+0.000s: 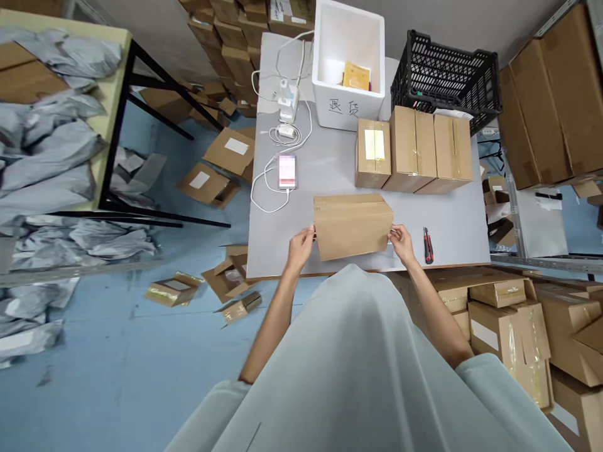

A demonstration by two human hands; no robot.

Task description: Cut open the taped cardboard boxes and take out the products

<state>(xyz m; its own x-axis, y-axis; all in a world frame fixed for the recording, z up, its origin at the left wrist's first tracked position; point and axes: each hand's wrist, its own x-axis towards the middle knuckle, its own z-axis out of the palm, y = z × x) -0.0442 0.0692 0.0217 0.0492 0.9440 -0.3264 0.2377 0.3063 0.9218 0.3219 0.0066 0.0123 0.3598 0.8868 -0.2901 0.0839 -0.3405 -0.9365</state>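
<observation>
Cardboard box [353,229]: plain brown one, by the near edge of the tabletop [330,169], sitting a bit crooked. Honestly can't tell if it's flat down or lifted a touch.
Left hand [300,247]: on the box's left end, fingers pinched closed on the edge.
Right hand [402,243]: same deal on the right end, fingertips closed on the cardboard.
Utility knife [428,247]: red and black, lying loose to the right of the right hand, not touching it.
Three boxes [412,150]: lined up side by side on the far right, taped; the left one has a pale label on it.
Foam bin [348,103]: white, at the far side, writing on its near wall, yellow packet [357,76] inside.
Black crate [471,78]: plastic mesh type, just beyond the right-hand boxes.
Phone [287,171]: left side, screen lit, cable plugged into its near end; white power strip [288,105] farther back.
Floor [141,358]: blue, with opened cartons [172,289] scattered left of the tabletop.
Grey bags [51,150]: heaped way over on the left.
</observation>
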